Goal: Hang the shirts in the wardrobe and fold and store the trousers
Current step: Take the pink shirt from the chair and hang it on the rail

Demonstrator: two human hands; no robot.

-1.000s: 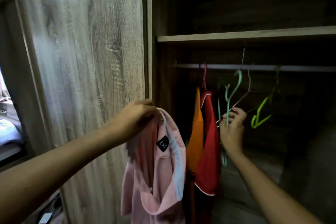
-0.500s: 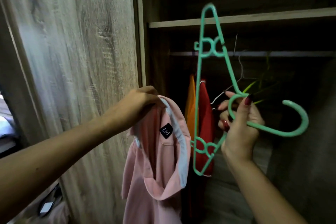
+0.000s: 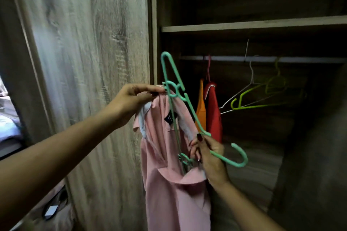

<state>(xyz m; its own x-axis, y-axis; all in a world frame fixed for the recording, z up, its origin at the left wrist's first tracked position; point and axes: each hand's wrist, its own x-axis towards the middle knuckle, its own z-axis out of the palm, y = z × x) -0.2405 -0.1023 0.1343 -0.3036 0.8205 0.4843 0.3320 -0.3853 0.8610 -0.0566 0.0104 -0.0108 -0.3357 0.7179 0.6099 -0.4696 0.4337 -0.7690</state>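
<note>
- At the collar, the pink shirt (image 3: pixel 169 193) is pinched in the left grip (image 3: pixel 131 99).
- Below that grip, the teal hanger (image 3: pixel 195 114) is clasped by its neck in the right grip (image 3: pixel 210 155).

Dim wardrobe interior (image 3: pixel 262 137), brighter motion-blurred door (image 3: pixel 84 62), wide-angle bending at the edges.

Setting: home bedroom, at an open wardrobe (image 3: pixel 154 24).
Fittings: wood-grain door (image 3: pixel 84 80) left; shelf (image 3: pixel 244 24) above a hanging rail (image 3: pixel 293 59).
Contents: red and orange garments (image 3: pixel 213 110), empty hangers (image 3: pixel 262 97) on the rail.
Far left: bedding (image 3: pixel 7 125), blurred.
</note>
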